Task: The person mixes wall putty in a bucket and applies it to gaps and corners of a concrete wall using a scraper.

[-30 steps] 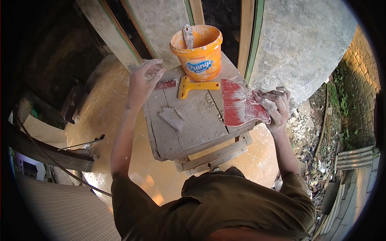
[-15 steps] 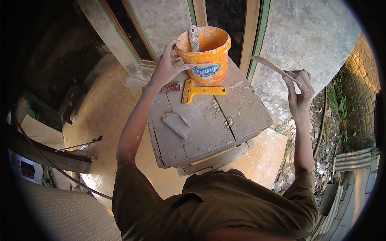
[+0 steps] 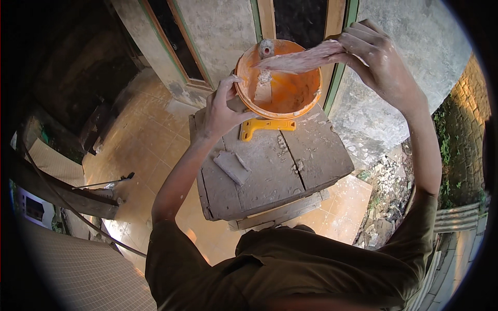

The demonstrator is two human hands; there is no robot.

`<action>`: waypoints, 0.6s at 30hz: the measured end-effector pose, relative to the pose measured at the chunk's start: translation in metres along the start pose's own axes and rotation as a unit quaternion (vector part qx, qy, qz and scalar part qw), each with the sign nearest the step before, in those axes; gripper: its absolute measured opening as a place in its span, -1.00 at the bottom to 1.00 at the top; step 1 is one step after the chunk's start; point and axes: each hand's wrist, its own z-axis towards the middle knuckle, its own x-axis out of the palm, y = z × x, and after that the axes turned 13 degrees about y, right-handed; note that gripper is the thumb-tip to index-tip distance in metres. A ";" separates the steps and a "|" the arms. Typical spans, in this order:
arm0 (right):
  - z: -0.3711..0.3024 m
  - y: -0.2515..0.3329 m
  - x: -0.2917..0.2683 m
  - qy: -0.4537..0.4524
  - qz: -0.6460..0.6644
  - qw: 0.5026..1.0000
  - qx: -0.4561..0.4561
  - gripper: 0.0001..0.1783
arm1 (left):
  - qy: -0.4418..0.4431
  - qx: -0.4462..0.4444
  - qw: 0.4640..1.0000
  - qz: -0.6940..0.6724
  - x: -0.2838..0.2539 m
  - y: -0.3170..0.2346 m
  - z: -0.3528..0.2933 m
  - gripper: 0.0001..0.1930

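the wall (image 3: 410,62) behind is grey and rough, patchy with filler, and a framed doorway (image 3: 306,15) stands beside it. below it a worn wooden table (image 3: 311,160) sits on the tan tiled floor (image 3: 150,140), with rubble (image 3: 384,192) off its right edge.

at the table's far edge the orange bucket (image 3: 290,93) is tipped toward the person, its mouth open to view. the left hand (image 3: 220,111) is clamped on its near rim, thumb over the lip, and holds it at that tilt. inside, only a smear of pale putty clings to the wall, and a small scraper (image 3: 264,85) stands in it, handle up.

the right hand (image 3: 376,52) pinches the handle end of a wide blade (image 3: 303,59), fingers closed tight on it; the blade lies across the bucket's mouth, coated in pale putty.

a yellow scraper (image 3: 267,126) lies on the table just under the bucket, and a grey block (image 3: 232,167) rests nearer the person, both untouched.

as a judgement, the work is at the loading or wiping stage: the blade is at the bucket, the bucket looks nearly spent, and much of the wall still looks unsmoothed.
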 end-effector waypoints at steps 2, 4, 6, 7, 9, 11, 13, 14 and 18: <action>0.017 0.004 -0.007 0.022 -0.031 0.999 -0.032 -0.75 | 0.005 -0.010 1.000 0.002 0.001 -0.005 -0.004 -0.20; 0.028 0.004 -0.001 0.066 -0.079 0.991 -0.085 -0.71 | 0.007 -0.024 1.000 0.008 0.001 -0.007 -0.008 -0.19; 0.034 0.010 0.007 0.112 -0.132 0.980 -0.101 -0.71 | -0.006 -0.024 1.000 0.005 0.003 -0.008 -0.011 -0.19; 0.038 0.014 0.009 0.159 -0.187 0.963 -0.111 -0.71 | -0.005 -0.021 1.000 0.003 0.003 -0.010 -0.011 -0.19; 0.038 0.031 0.014 0.158 -0.202 0.962 -0.094 -0.67 | 0.007 -0.039 0.999 0.008 0.003 -0.017 -0.013 -0.19; 0.037 0.036 0.021 0.125 -0.229 0.956 -0.132 -0.68 | 0.008 -0.032 0.999 0.017 0.003 -0.017 -0.016 -0.19; 0.040 0.040 0.018 0.132 -0.234 0.955 -0.125 -0.67 | 0.008 -0.029 0.999 0.027 0.002 -0.016 -0.020 -0.19; 0.041 0.040 0.014 0.112 -0.235 0.958 -0.123 -0.66 | 0.002 -0.033 0.999 0.006 0.003 -0.013 -0.022 -0.18; 0.052 0.037 0.007 0.087 -0.283 0.951 -0.091 -0.67 | -0.013 -0.031 0.999 -0.016 0.005 -0.013 -0.022 -0.18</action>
